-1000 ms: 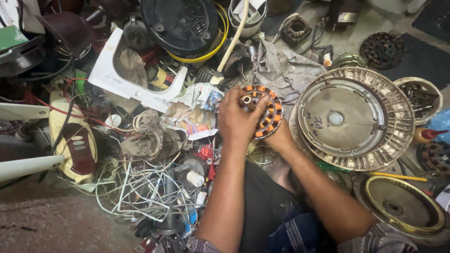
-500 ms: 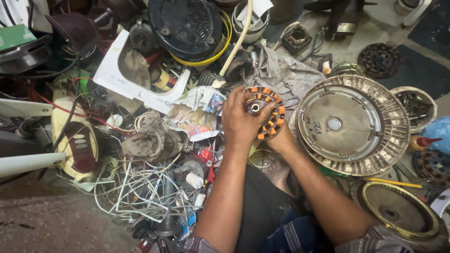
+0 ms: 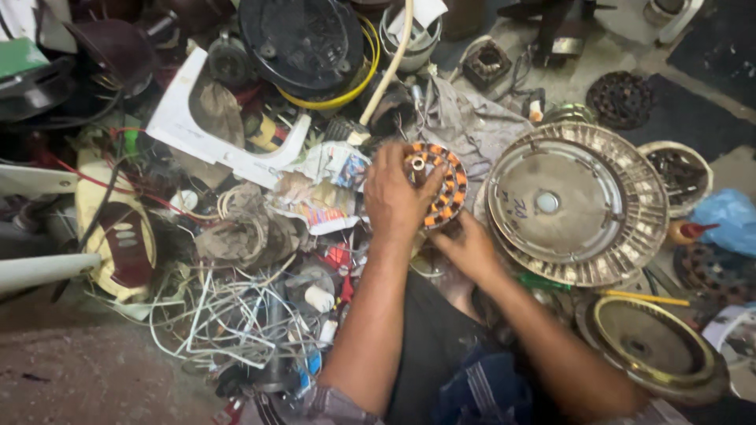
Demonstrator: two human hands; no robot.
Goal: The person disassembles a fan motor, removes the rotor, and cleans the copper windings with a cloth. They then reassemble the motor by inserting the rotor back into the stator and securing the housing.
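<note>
Your left hand [image 3: 396,198] grips the round copper-wound coil ring [image 3: 442,186] from above; your right hand [image 3: 468,249] cups its lower edge, beside the metal cover [image 3: 575,203].

Stator [image 3: 441,185]: copper-coloured wire coils, glossy, on a dull metal core. At its 3 o'clock, round fan cover [image 3: 576,205]: bare metal, smooth centre, ribbed rim, tarnished and matt. At 5 o'clock, brass-toned metal ring [image 3: 654,346], semi-glossy. At 12 o'clock, grey cloth [image 3: 465,118], creased and matt. At 9 o'clock, crumpled printed paper [image 3: 327,185]. At 7 o'clock, plastic-sheathed white wires [image 3: 228,315], smooth.
</note>
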